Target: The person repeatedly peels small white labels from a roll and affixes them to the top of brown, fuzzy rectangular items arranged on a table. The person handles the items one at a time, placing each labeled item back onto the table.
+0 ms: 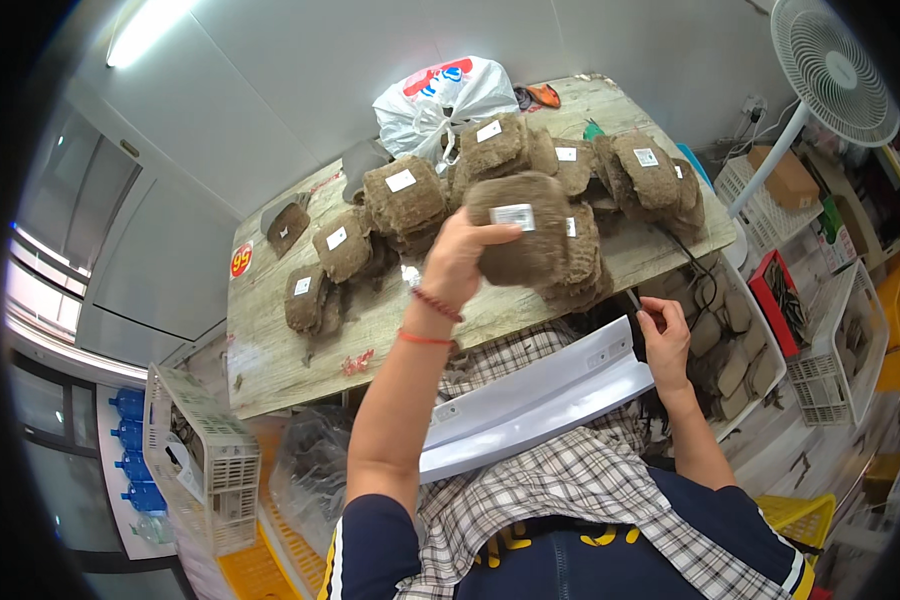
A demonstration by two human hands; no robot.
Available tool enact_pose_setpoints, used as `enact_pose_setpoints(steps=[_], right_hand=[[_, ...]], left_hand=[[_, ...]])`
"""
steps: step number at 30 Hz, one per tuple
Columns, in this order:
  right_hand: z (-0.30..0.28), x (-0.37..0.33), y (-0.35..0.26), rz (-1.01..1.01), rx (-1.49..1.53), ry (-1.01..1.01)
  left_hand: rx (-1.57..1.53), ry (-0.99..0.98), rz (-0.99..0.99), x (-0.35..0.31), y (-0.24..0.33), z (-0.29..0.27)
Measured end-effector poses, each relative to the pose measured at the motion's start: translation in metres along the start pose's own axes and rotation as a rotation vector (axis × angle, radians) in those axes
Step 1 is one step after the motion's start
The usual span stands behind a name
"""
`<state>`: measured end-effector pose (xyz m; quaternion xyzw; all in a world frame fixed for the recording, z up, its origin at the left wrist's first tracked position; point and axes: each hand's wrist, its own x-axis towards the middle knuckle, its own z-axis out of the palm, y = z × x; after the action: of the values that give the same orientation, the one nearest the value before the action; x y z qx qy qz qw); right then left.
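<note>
The left hand (462, 258) is closed on a brown bundle (525, 225), fingers wrapped over its near end, holding it up above the table (270, 350) just in front of the heap. The grip looks meant to keep the stack from fanning apart, with the white tag turned up toward the camera. The bundle's long axis runs roughly left to right, its far end pointing right and a touch away. The right hand (664, 335) sits lower, fingers pinched on a thin dark tool (634, 300) that pokes up and left, beside a white panel (535, 400) lying across the lap. Beyond, more tagged bundles (405, 195) are piled over the table, a white plastic bag (440, 100) behind them. A fan (832, 70) stands far right, white crates (195, 455) at the left.
</note>
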<state>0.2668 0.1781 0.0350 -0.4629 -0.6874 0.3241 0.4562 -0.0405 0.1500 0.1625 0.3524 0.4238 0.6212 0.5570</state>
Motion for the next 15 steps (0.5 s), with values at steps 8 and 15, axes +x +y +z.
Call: enact_pose_setpoints(steps=[8, 15], right_hand=[[-0.012, 0.000, 0.029, 0.010, -0.034, 0.001], [-0.015, 0.018, 0.033, 0.084, -0.144, -0.008]], left_hand=[[1.053, 0.579, 0.707, 0.015, -0.017, -0.033], [1.459, 1.092, 0.483, -0.030, 0.089, -0.339]])
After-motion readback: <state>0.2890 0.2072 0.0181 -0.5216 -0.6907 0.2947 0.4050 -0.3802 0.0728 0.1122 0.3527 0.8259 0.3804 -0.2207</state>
